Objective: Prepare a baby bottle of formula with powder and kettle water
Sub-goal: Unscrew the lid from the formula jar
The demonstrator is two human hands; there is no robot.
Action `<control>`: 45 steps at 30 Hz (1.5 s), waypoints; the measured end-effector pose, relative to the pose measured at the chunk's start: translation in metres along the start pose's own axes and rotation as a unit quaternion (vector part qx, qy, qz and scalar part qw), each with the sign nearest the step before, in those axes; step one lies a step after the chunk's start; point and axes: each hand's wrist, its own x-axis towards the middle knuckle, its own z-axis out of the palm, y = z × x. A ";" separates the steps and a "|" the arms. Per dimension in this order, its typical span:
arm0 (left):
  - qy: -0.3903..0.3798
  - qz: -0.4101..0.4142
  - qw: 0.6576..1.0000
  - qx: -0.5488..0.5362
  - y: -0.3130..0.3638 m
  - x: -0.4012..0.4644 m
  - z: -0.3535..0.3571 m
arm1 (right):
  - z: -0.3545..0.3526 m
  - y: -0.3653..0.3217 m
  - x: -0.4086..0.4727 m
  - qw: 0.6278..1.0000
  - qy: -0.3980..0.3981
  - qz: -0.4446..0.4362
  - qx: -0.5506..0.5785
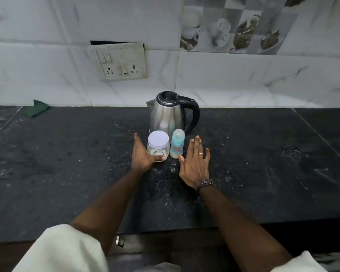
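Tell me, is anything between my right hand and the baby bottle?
Nothing visible. The right hand lies flat on the counter just right of the baby bottle, with only bare counter between them.

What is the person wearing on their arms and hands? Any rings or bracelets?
Both arms are bare from the elbows down, with loose cream-white sleeves pushed up near the bottom of the picture. The right hand has a thin pale ring on one finger, and a dark beaded bracelet sits on that wrist. The left hand wears nothing that shows.
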 end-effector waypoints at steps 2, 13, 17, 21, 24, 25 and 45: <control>-0.002 -0.005 1.000 -0.021 0.002 0.002 0.001 | -0.005 0.001 -0.001 1.000 0.000 0.011 0.012; 0.026 0.025 0.998 -0.044 -0.002 0.005 0.014 | -0.009 0.013 -0.003 1.000 -0.007 0.000 0.022; 0.022 0.045 0.998 -0.041 -0.008 -0.007 0.011 | -0.011 0.015 -0.006 1.000 -0.005 0.002 0.029; 0.024 0.061 0.997 -0.036 -0.019 -0.027 0.004 | -0.011 0.015 -0.010 0.999 0.004 0.002 0.041; 0.030 0.076 0.996 -0.033 -0.027 -0.044 0.000 | -0.011 0.017 -0.013 0.999 0.006 0.003 0.041; 0.030 0.081 0.996 -0.032 -0.030 -0.049 -0.002 | -0.011 0.018 -0.014 0.999 0.005 0.005 0.042; 0.030 0.122 0.990 -0.057 -0.063 -0.120 -0.012 | -0.027 -0.007 -0.014 0.979 0.164 -0.014 0.122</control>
